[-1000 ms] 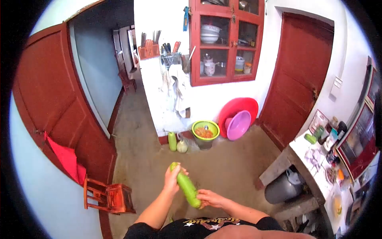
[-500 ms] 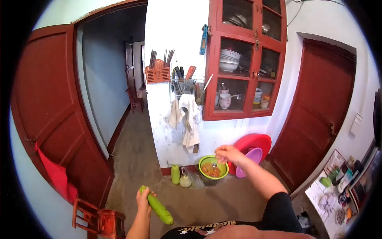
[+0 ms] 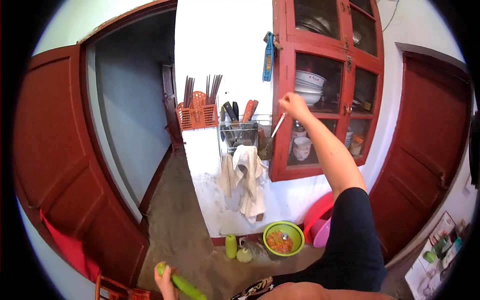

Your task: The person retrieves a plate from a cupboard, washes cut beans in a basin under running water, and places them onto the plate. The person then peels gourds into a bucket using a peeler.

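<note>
My left hand (image 3: pixel 165 281) is wrapped around one end of a long green gourd (image 3: pixel 188 288), low in the view. The gourd's far end points down to the right, close to the bottom edge. My right hand (image 3: pixel 295 105) is raised in front of the red cabinet, its fingers bent together. Just below those fingers is the white handle (image 3: pixel 278 125) of a tool hanging beside the wire rack (image 3: pixel 239 134). Whether the fingers touch this handle, I cannot make out. A dark perforated part (image 3: pixel 265 148) shows below the handle.
A green bowl (image 3: pixel 303 239) of chopped orange food with a metal spoon stands by the wall, beside a pale green gourd (image 3: pixel 231 246) and a round pale one (image 3: pixel 244 255). Red and pink basins lean behind. Knives, chopsticks and cloths hang on the wall. A red stool is lower left.
My right hand has risen from above the green bowl to the white handle by the rack. My left hand and the gourd sit lower in view. The view has shifted upward.
</note>
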